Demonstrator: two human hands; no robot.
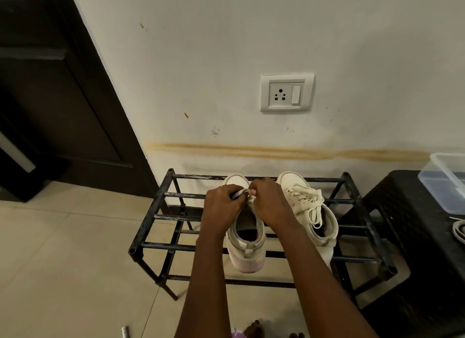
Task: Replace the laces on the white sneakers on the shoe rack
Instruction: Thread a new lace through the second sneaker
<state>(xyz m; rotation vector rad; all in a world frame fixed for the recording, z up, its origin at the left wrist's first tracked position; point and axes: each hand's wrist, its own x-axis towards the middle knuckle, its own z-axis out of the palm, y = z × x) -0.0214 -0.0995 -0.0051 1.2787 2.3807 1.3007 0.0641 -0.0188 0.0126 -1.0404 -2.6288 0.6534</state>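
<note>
On the rack (176, 217), the sneaker (247, 258) points toe-away, left hand (222, 207) and right hand (270, 204) fingers pinching its lace (241, 193).

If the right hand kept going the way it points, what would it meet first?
The right hand would likely meet the lace it pinches, then the left hand close beside; depth unclear.

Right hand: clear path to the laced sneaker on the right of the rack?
Probably yes: the laced sneaker sits beside the right hand on the shoe rack, nothing between. That hand pinches a lace at the other sneaker, so it must let go first.
</note>
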